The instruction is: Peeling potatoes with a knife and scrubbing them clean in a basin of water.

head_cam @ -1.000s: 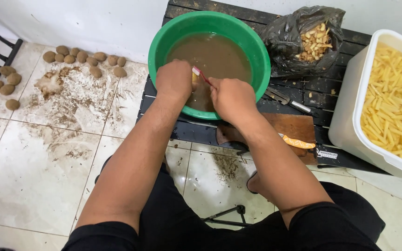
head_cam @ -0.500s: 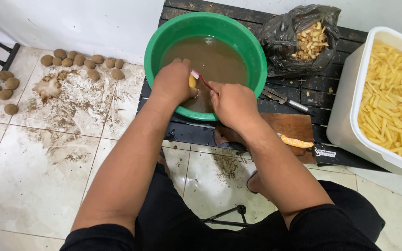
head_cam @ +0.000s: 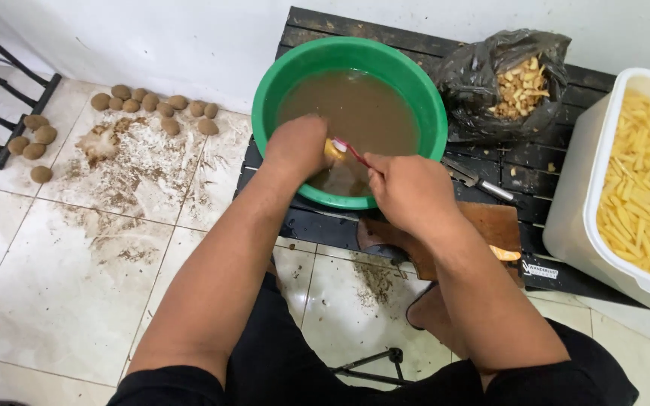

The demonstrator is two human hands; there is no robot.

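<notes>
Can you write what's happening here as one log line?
left hand: holds potato | right hand: scrubs with toothbrush | over green basin

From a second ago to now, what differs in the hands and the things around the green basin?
Little changed. The left hand keeps its hold on the yellow potato over the muddy water, and the right hand keeps the red toothbrush against it, shifting only slightly. The whole view slid right and down: the camera moved, not the green basin, bag of peels or white tub.
</notes>
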